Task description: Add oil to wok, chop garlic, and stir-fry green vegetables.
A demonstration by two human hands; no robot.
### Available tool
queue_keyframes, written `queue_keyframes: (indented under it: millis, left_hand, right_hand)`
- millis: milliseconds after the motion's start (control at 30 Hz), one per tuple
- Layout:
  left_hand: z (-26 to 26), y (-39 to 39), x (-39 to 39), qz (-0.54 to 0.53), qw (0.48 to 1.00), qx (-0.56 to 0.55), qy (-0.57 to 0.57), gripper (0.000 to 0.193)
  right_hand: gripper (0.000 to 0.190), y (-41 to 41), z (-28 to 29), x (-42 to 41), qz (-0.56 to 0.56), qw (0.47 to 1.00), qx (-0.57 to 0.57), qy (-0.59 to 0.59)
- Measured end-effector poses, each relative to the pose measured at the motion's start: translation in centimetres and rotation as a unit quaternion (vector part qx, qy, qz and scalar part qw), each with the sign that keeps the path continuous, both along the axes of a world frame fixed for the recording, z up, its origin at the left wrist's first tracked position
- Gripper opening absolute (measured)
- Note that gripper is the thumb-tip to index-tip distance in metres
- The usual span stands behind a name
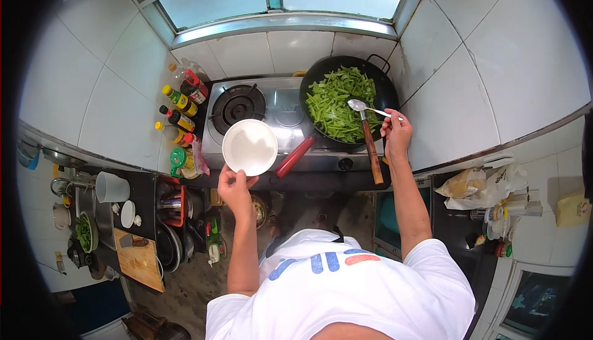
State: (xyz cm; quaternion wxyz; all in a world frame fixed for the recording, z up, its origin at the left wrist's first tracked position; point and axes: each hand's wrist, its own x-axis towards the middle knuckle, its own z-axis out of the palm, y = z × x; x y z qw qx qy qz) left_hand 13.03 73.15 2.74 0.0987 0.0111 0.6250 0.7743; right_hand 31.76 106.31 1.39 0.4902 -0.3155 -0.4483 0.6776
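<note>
My left hand [237, 191] grips the near rim of a white bowl [250, 147], held in front of the stove's left burner. Pale liquid or a wet sheen shows inside it; which, I cannot tell. Between the fingers of my right hand [396, 137] is a small white spoon [357, 105], its bowl over the wok and bearing something whitish. Chopped green vegetables [340, 101] fill much of the black wok [387, 92] on the right side of the stove. A spatula with a wooden handle [370, 147] leans out over the wok's near rim. The wok's red handle [295, 157] points toward me.
Several sauce and oil bottles [178, 101] line the stove's left side. The left burner [238, 108] has no pan on it. Farther left, a cleaver [133, 241] lies on a wooden cutting board [139, 266]. Plastic bags [486, 184] rest on the right counter.
</note>
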Motion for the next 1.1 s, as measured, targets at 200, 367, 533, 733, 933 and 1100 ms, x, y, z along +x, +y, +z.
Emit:
queue_keyframes:
  millis: [200, 367, 533, 733, 933, 1100]
  left_hand:
    - [-0.2, -1.2, -0.1, 0.015, 1.0, -0.001, 0.01, 0.019]
    - [-0.4, -2.1, -0.4, 0.024, 1.0, -0.009, -0.001, 0.02]
    - [0.0, -3.0, -0.1, 0.025, 1.0, -0.007, 0.007, 0.02]
    - [0.5, -4.2, 0.4, 0.04, 0.999, -0.014, -0.013, 0.012]
    - [0.6, -5.0, -0.4, 0.021, 0.999, -0.004, -0.037, 0.017]
    - [0.1, -5.2, -1.4, -0.011, 0.999, -0.017, -0.044, 0.02]
  right_hand:
    - [0.024, 1.1, -0.3, 0.1, -0.026, 1.0, 0.003, 0.007]
    - [0.023, 1.5, 0.0, -0.1, -0.034, 0.999, 0.002, 0.024]
    - [0.022, 2.1, -0.9, 0.3, -0.059, 0.998, 0.004, 0.003]
    - [0.022, 1.5, 0.6, 0.0, -0.073, 0.997, -0.005, 0.005]
    - [0.023, -1.7, 4.1, -1.2, -0.04, 0.997, -0.008, 0.061]
    - [0.021, -12.0, 7.3, -4.4, 0.109, 0.993, -0.004, 0.048]
